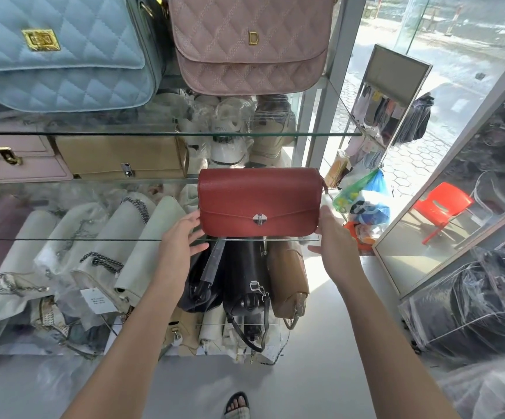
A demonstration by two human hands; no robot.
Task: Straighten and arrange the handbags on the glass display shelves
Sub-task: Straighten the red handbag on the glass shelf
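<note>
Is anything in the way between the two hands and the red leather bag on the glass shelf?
No, nothing visible is. The left hand is at the left end of the red leather flap bag and the right hand at its right end. The bag stands upright at the front edge of the glass shelf.

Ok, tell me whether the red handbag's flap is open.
No: the red handbag has its flap lying flat, closed at the silver clasp.

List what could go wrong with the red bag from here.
The red bag stands at the front edge of the glass shelf; a nudge could tip it off toward the floor. Both hands, left and right, look open at its ends, so nothing firmly holds it. Pushing it back might shove the wrapped shoes behind.
</note>
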